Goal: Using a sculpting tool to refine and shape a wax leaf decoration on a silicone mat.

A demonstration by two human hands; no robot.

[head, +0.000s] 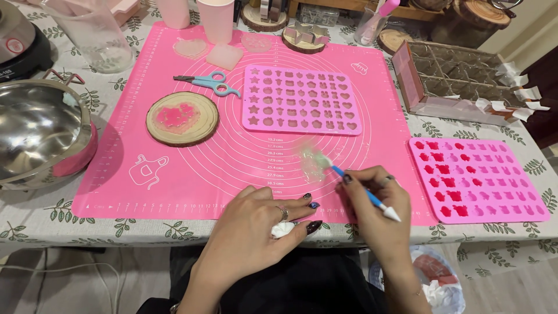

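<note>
Head view: the right hand (372, 195) pinches a blue-handled tool (366, 195) over the pink mat (116, 174), the left hand (261, 224) grips a white wad (283, 229); a slip could smear the mat.

A home craft table set up for mould-making

A leaf-print cloth is covering the table (35, 224), and a pink silicone mat (232, 163) is lying at its middle as the work surface. On the mat a pink shape mould (300, 100), small scissors (210, 83) and a wooden slice (182, 118) are resting; left of the mat a steel bowl (35, 134) is sitting, right of it a second, partly filled mould (478, 179), and beyond it cups and wood rounds are crowding in.
</note>
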